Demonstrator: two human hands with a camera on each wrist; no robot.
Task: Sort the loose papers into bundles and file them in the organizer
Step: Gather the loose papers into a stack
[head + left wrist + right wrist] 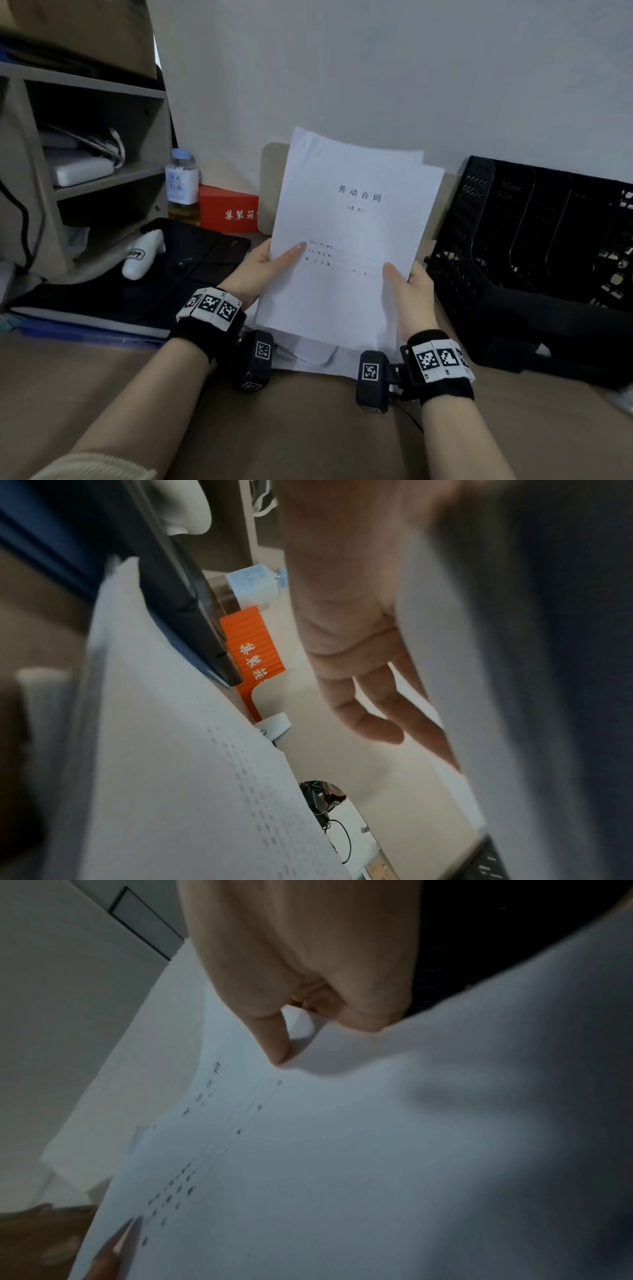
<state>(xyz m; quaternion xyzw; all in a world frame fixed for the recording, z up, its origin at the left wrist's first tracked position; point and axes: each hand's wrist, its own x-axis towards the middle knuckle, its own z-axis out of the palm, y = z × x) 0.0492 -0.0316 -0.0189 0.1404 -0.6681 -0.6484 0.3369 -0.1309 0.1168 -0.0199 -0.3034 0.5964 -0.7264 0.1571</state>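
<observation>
While the left hand (265, 265) and right hand (411, 284) are pinching its side edges, the paper bundle (346, 240) is looking light, floppy and apt to fan apart.

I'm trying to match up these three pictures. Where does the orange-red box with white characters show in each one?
Head: orange-red box with white characters left of centre, against the wall, beside the held white paper bundle.
Left wrist: centre-left, tilted, beside the black folder.
Right wrist: not in it.
Shared landmark: the paper bundle.
</observation>
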